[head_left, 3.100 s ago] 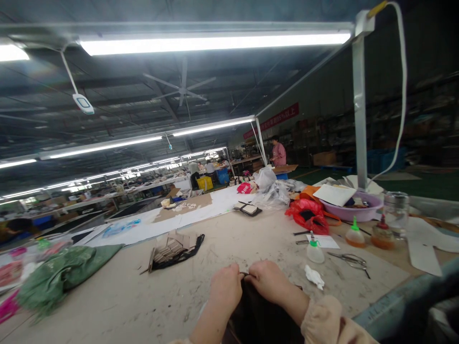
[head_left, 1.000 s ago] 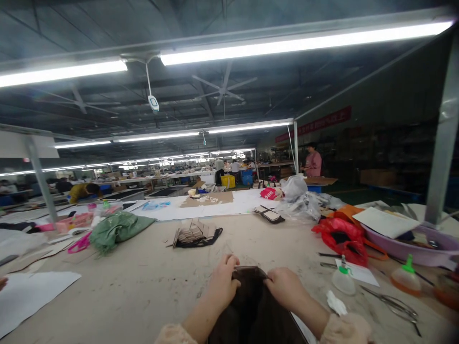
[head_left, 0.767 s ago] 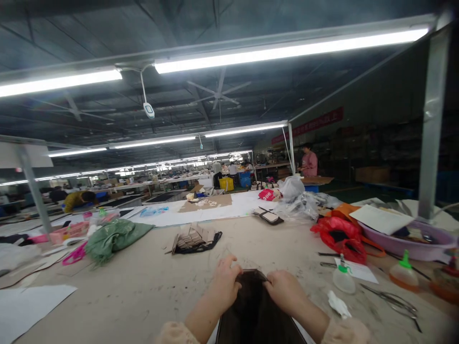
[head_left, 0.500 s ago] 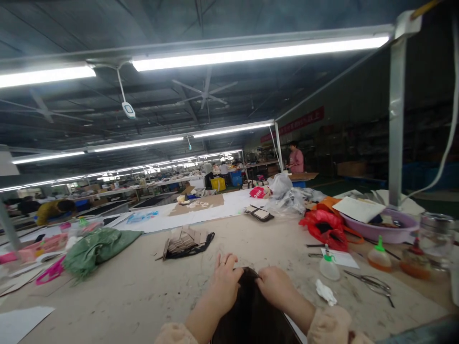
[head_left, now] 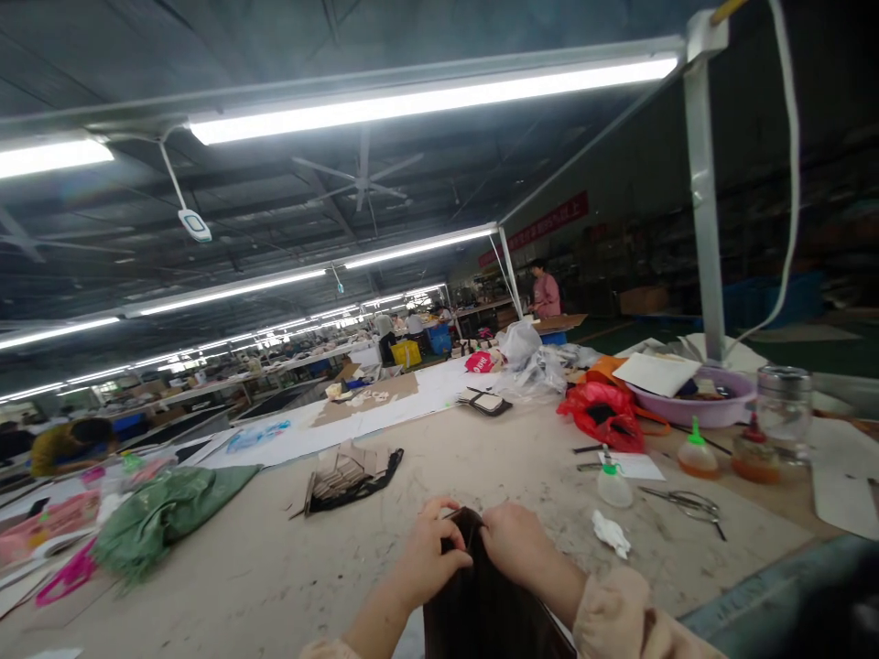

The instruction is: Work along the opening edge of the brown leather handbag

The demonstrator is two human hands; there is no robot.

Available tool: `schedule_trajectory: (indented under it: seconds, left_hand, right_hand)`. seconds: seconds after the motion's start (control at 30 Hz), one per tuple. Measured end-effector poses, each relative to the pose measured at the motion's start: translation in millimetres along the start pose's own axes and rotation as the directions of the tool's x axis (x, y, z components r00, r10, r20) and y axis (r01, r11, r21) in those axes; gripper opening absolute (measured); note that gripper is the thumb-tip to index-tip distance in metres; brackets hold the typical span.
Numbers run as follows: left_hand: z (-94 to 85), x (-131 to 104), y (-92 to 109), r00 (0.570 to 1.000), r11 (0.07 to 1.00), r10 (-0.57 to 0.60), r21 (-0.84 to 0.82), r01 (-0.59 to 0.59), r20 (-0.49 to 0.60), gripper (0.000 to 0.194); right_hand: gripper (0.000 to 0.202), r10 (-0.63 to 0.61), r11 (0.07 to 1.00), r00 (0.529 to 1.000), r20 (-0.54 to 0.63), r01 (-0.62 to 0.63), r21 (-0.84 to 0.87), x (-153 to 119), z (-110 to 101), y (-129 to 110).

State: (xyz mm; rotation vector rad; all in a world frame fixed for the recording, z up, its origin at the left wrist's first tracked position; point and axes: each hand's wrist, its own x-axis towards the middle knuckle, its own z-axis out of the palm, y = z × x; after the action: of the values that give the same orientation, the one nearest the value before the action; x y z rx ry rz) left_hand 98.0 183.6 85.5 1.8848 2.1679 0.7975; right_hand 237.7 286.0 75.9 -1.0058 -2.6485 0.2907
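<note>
A dark brown, leather-like piece (head_left: 484, 604) stands upright at the near edge of the table, its lower part cut off by the frame. My left hand (head_left: 429, 554) is at its top left edge, thumb and fingers pinched on the rim. My right hand (head_left: 518, 545) closes round the top right edge, fingers curled and mostly hidden. Between the hands the piece's upper edge is slightly parted. Beyond my left hand lies a stack of grey-brown cut pieces (head_left: 350, 471) on black material.
To the right lie scissors (head_left: 690, 502), crumpled white tissue (head_left: 611, 534), a green-capped glue bottle (head_left: 614, 485), a red plastic bag (head_left: 604, 412) and a lilac basin (head_left: 728, 398). A green cloth bag (head_left: 165, 517) sits at left. A metal post (head_left: 704, 201) rises at right.
The view has turned to the right and tilted. My left hand's fingers have shifted from over the top edge to a pinch at its side; my right hand keeps its grip.
</note>
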Motion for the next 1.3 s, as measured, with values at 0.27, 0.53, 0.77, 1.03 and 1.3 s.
schedule_trajectory:
  seconds: [0.27, 0.53, 0.77, 1.03, 1.3]
  left_hand:
    - [-9.5, 8, -12, 1.0, 0.962, 0.006, 0.274, -0.003, -0.008, 0.014]
    - [-6.8, 19, -2, 1.0, 0.957, -0.011, 0.292, 0.009, 0.003, 0.014]
    - [1.8, 22, -10, 1.0, 0.925, -0.02, 0.38, 0.024, -0.014, 0.014]
    - [6.1, 23, -11, 0.998, 0.903, -0.057, 0.424, 0.067, -0.036, 0.015]
    - [7.6, 26, -6, 0.994, 0.879, -0.105, 0.464, 0.111, -0.039, 0.02]
  right_hand:
    - [0.03, -0.001, 0.998, 1.0, 0.03, -0.001, 0.06, 0, 1, 2]
    - [0.026, -0.063, 0.992, 0.998, 0.026, 0.06, 0.108, 4, 2, 7]
    - [0.027, -0.059, 0.995, 0.998, 0.026, 0.057, 0.083, 13, 5, 6]
    - [0.024, -0.061, 0.991, 0.998, 0.011, 0.059, 0.122, 20, 7, 4]
    - [0.026, -0.092, 0.978, 0.996, 0.007, 0.089, 0.187, 20, 10, 7]
